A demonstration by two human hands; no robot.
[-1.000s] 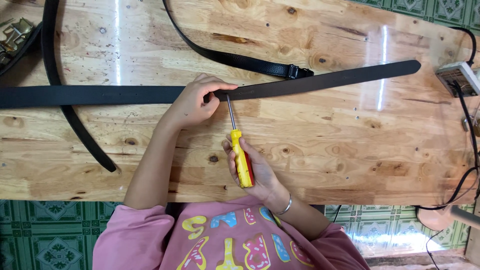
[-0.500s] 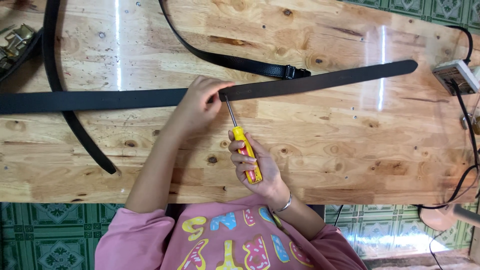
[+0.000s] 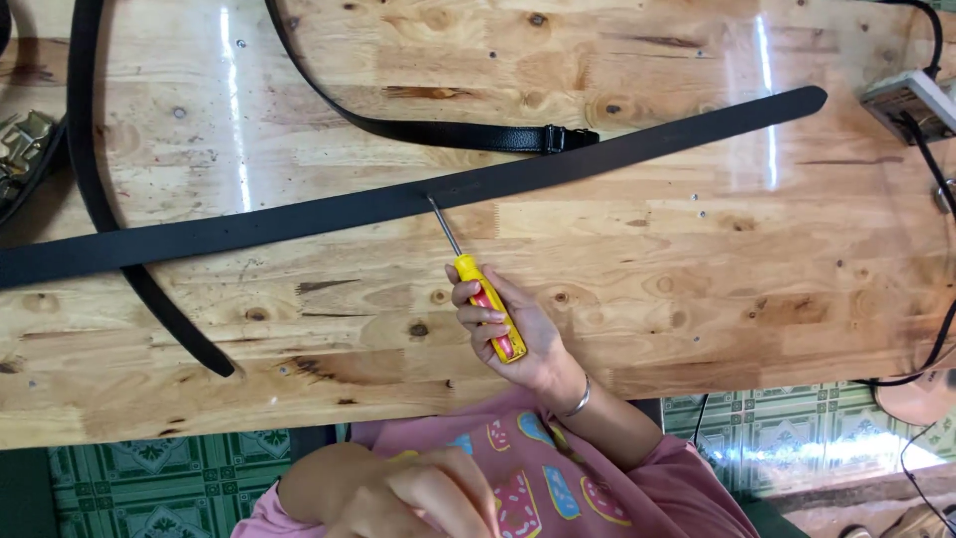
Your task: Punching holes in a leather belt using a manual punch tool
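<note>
Long belt (image 3: pixel 418 199): black, matte. 2nd belt (image 3: pixel 438 130): black, grained. Screwdriver (image 3: pixel 485 304): yellow handle w/ red stripe, silver shaft. Tabletop (image 3: pixel 697 269): pale wood, knotted grain. Floor tiles (image 3: pixel 149 488): green, floral pattern. Shirt (image 3: pixel 558 488): pink, multicolour print.

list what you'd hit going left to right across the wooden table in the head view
metal buckle → curved black strap → yellow-handled screwdriver in the right hand → small strap buckle → white power strip

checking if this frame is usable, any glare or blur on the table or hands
Head view: two bright vertical glare streaks on the glossy pale wooden table; long black leather belt and yellow-handled screwdriver in the right hand look sharp; left hand, close at the bottom edge, is soft and blurred.
</note>
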